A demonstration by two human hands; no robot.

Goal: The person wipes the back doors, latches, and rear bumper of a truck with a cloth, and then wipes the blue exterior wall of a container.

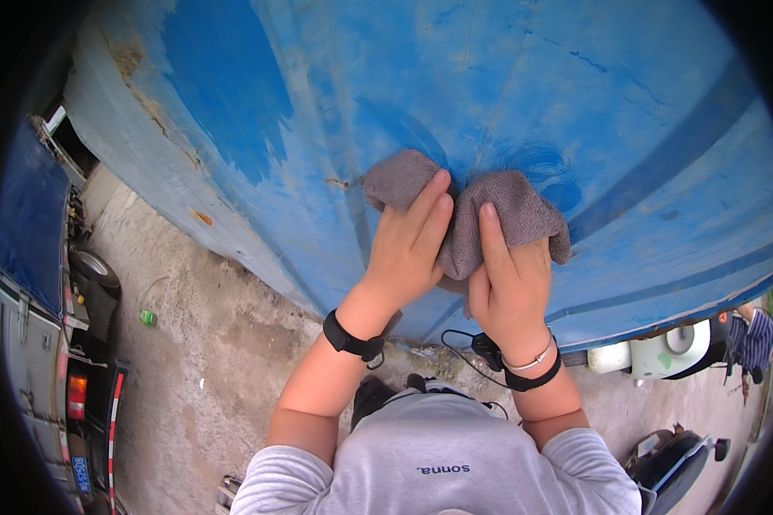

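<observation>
A grey-brown microfibre cloth is bunched against a faded blue painted metal panel. My left hand holds the cloth's left part, two fingers stretched over it. Its right part is in my right hand, which has a finger laid across the folds; other fingers are hidden under the fabric. Close to the cloth, darker blue patches with curved streaks mark the panel. I cannot tell whether the two bunched parts are one cloth. Black straps circle both wrists, and a thin cable hangs near the right one.
A truck with a wheel and tail light stands at the left. A green item lies on the concrete ground. At the right are a pale scooter, a person in a striped top and a dark vehicle.
</observation>
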